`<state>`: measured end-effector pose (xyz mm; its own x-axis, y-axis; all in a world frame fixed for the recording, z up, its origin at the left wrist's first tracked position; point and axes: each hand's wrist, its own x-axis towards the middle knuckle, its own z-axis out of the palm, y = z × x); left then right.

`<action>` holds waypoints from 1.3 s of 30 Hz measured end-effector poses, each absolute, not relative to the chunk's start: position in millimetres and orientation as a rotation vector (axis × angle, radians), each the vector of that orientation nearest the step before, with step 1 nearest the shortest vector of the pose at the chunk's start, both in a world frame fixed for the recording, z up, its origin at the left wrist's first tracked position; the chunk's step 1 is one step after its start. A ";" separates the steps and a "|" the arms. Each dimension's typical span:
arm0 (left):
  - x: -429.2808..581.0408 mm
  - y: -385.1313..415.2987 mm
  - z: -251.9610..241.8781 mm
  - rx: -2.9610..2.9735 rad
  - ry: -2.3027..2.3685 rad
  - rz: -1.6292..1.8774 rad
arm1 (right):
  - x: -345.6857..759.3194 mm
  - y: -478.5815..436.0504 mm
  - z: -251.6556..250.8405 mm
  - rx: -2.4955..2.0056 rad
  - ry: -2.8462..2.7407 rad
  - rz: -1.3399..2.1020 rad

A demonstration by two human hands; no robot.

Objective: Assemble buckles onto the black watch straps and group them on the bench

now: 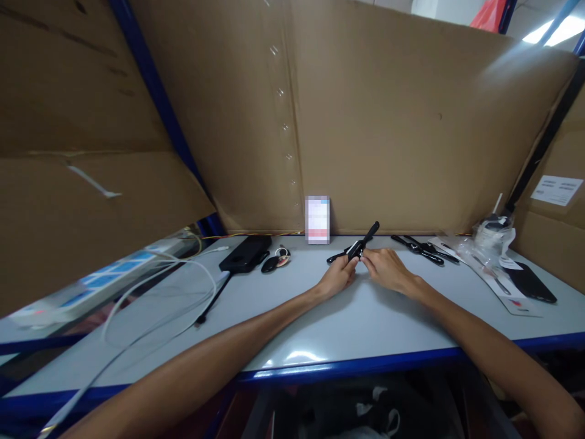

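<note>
My left hand [339, 277] is closed around a long black object [371, 232] with a pale, narrow strip near its middle; its exact kind is not clear. The object tilts up to the right. My right hand [386, 268] comes in from the other side, its thumb and fingertips pinched at the object's middle, close to my left thumb. What the right fingertips grip there is small and mostly hidden. Behind the left hand, a dark thin part [336, 257] sticks out to the left. Several similar black, elongated pieces [418, 247] lie to the right of my right hand.
A lit phone [317, 219] leans against the cardboard wall [388, 122]. On the left are a black box-like device [247, 253], keys with a fob [270, 263], white cables [214, 286] and a power strip [109, 277]. At right lie clear packaging [484, 256] and a dark flat phone-like object [532, 282].
</note>
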<state>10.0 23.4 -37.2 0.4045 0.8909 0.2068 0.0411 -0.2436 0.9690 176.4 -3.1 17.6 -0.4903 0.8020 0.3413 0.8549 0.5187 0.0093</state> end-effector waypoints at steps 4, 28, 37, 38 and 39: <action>11.5 23.5 -38.5 1.637 0.886 1.045 | 169.3 -3.4 11.6 -1.459 -2.366 -0.200; 16.6 21.4 -27.3 1.423 0.779 0.989 | 187.1 11.6 26.8 -1.395 -2.279 0.026; 9.1 16.6 -28.3 1.532 0.693 0.824 | 206.4 36.6 26.5 -1.222 -1.702 0.737; 10.1 16.5 -29.6 1.579 0.698 0.825 | 208.2 36.9 28.6 -1.196 -1.642 0.835; 11.1 16.4 -30.8 1.619 0.704 0.831 | 209.4 36.4 30.7 -1.163 -1.596 0.933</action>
